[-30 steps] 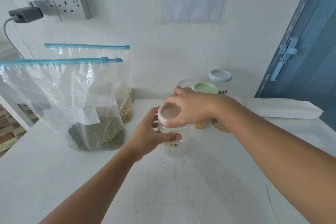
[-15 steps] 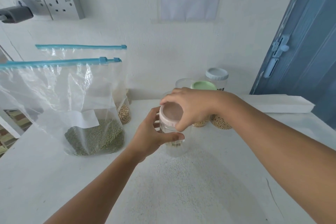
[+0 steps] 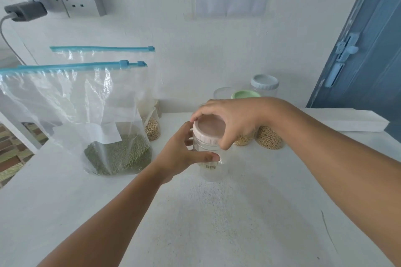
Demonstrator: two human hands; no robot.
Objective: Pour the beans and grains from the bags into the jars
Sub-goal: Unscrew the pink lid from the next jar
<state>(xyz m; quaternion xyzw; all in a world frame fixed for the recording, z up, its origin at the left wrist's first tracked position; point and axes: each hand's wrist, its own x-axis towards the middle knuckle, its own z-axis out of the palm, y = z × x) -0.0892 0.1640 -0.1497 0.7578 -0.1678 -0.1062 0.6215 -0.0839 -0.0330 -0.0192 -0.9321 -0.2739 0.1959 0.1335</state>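
Head view. Clear jar [image 3: 209,165], empty, upright on white counter [image 3: 65,212], centre. Left hand [image 3: 184,154] wrapped round jar body, thumb across front. Right hand [image 3: 230,119] grips pink lid [image 3: 208,130] from above, fingers curled round its rim. Zip bag of green beans [image 3: 117,154] stands left of jar; second zip bag [image 3: 152,128] with tan grains behind it. Jars with tan grains [image 3: 269,138] behind right wrist, green lid [image 3: 245,94] and pale blue lid [image 3: 264,81] showing.
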